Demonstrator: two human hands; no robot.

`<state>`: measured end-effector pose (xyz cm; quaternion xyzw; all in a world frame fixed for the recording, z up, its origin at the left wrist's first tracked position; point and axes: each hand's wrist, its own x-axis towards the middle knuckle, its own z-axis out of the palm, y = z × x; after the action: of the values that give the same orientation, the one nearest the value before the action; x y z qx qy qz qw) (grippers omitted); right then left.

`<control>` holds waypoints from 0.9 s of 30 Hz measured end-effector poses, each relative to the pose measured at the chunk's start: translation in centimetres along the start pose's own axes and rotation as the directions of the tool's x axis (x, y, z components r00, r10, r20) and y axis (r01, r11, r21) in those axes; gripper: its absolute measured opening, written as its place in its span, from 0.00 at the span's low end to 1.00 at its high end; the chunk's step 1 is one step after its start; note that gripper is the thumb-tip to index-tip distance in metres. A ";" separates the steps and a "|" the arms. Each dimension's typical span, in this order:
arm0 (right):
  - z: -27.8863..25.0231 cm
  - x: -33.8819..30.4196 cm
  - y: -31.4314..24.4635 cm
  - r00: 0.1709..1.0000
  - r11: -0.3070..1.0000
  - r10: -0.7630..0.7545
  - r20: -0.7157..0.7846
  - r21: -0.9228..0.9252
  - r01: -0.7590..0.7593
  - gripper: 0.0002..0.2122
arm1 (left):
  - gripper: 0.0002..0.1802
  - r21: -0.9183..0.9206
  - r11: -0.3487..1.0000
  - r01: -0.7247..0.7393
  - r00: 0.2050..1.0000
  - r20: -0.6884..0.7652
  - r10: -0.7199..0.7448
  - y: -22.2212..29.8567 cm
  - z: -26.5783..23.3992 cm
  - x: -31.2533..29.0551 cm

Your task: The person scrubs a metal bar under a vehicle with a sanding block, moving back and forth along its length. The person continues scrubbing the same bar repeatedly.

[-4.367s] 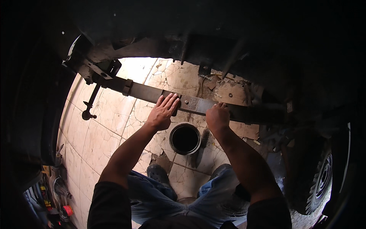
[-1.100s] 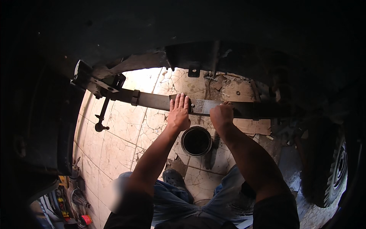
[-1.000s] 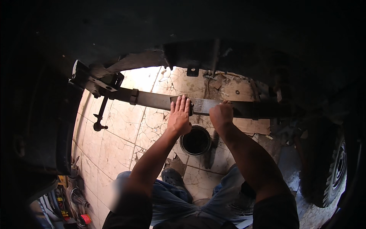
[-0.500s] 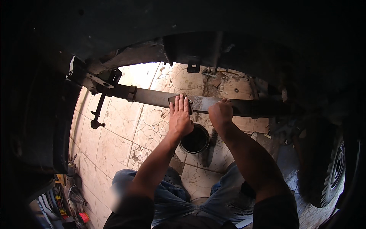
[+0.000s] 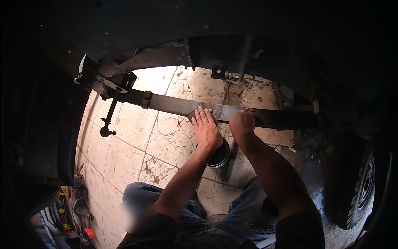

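I watch the left hand (image 5: 207, 135) lie flat over a dark flat piece (image 5: 192, 115) at the long grey metal bar (image 5: 172, 103) spanning left-right; right hand (image 5: 242, 125) clenched there, grasp unclear. Likely rubbing; next calls for steady pressure.

0 readable texts, labels, brands, numbers or signs. Metal bar (image 5: 174, 105) mid-frame: no legible marks. Tire (image 5: 355, 208) at lower right: sidewall too dark and small to tell any lettering. Red item (image 5: 89, 233) and yellow items (image 5: 63, 212) at lower left: too small to tell any print. Can (image 5: 224, 159) at center: mostly hidden, nothing legible.
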<state>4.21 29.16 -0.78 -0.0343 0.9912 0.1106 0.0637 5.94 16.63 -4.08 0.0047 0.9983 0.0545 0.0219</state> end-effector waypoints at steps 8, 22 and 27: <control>0.4 -0.1 0.2 0.999 0.998 -0.039 -0.012 -0.045 0.039 0.13 | 0.50 0.069 0.997 0.026 0.998 0.061 -0.030 -0.3 -0.8 1.2; 0.6 -0.2 0.3 0.998 0.999 -0.039 -0.052 -0.024 0.038 0.10 | 0.48 0.030 0.996 0.080 0.991 0.104 -0.083 -0.9 -1.1 0.7; 0.8 -0.1 0.1 0.998 0.999 -0.010 -0.055 -0.051 0.007 0.11 | 0.48 0.081 0.992 0.096 0.988 0.117 -0.105 -0.3 -0.7 0.8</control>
<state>4.41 29.45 -1.50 -0.0431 0.9893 0.1344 0.0360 5.06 16.29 -3.43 -0.0417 0.9954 0.0153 0.0850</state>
